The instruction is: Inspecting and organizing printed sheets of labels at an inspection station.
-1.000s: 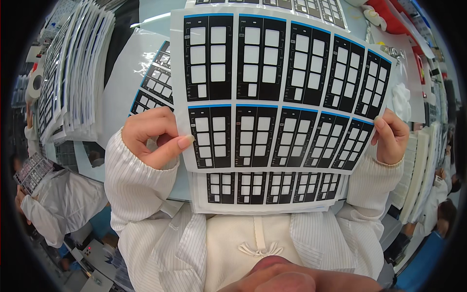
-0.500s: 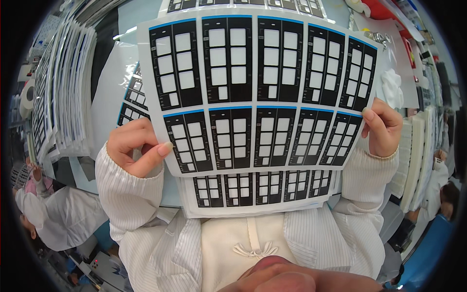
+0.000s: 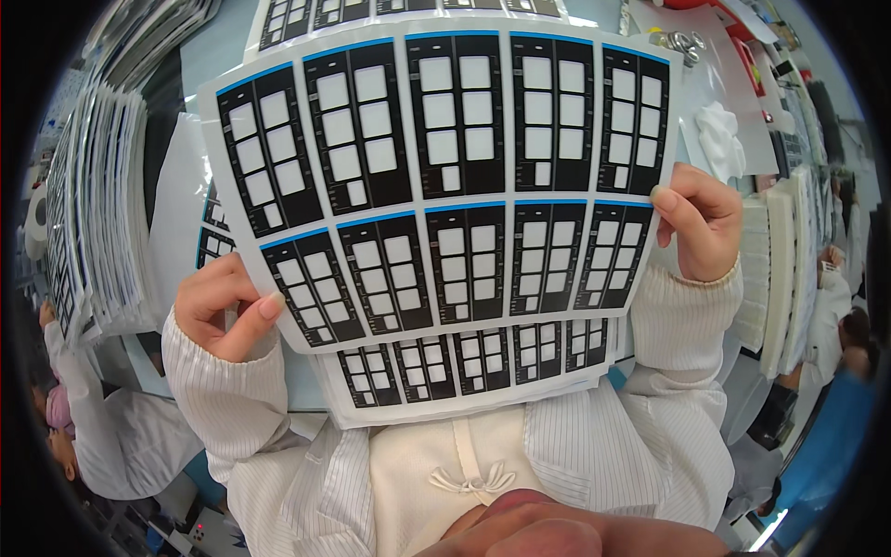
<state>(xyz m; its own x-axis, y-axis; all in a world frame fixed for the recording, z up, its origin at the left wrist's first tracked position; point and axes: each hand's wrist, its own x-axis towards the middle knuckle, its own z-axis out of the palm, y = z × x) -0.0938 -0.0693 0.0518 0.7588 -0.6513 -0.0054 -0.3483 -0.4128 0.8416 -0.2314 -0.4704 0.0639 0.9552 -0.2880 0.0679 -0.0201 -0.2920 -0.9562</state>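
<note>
Between my two hands I hold up a printed sheet [image 3: 416, 209] with two rows of black panels, each panel topped in blue and filled with white squares. My left hand [image 3: 223, 306] pinches its left edge, thumb on the printed face. At the opposite edge, my right hand [image 3: 696, 221] pinches it the same way, with the fingers behind the sheet. Underneath, close to my body, lies a stack of similar sheets [image 3: 473, 395], partly covered by the raised one. Another such sheet [image 3: 413, 14] shows beyond the far edge.
Tall stacks of sheets [image 3: 102, 213] stand at the left. Crumpled white tissue [image 3: 719, 139] and a small metal object [image 3: 682, 45] lie at the right, near a red item [image 3: 733, 23]. White foam-like slabs [image 3: 780, 278] line the right. Co-workers in white [image 3: 130, 436] sit at both sides.
The held sheet and both hands have shifted left in the picture, and the sheet's tilt has changed slightly. Both hands keep their pinch on its edges.
</note>
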